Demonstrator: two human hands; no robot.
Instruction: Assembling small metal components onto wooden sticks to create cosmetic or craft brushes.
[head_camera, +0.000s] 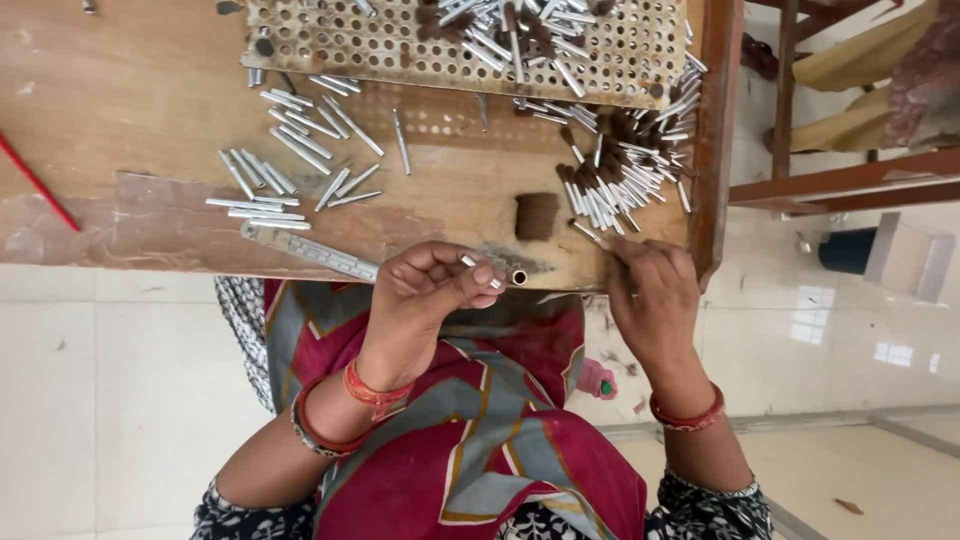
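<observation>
Two hands work at the near edge of a wooden table (130, 110). The left hand (425, 290) is curled nearly closed, thumb and fingers pinching a short silver tube (480, 272) whose ends show past the fingertips. Just right of it, at the table's edge, sits a small brass ring (519, 277). The right hand (650, 295) is loosely closed with fingertips together, pinching the near end of a thin silver tube (590, 235) that points toward the far left; this one lies at the near fringe of a pile of silver tubes and dark brown pieces (625, 165) spread along the table's right side. A squat dark brown cylinder (537, 215) stands just left of that pile, between the two hands and a little farther away. A metal ruler (310, 250) lies left of the left hand, slanted on the table. Beyond it, many loose silver tubes (290, 160) are scattered in rough rows. At the far edge, a perforated board (340, 40) holds another heap of tubes. A red stick (35, 185) lies at the far left. Both wrists wear red bangles (375, 392).
</observation>
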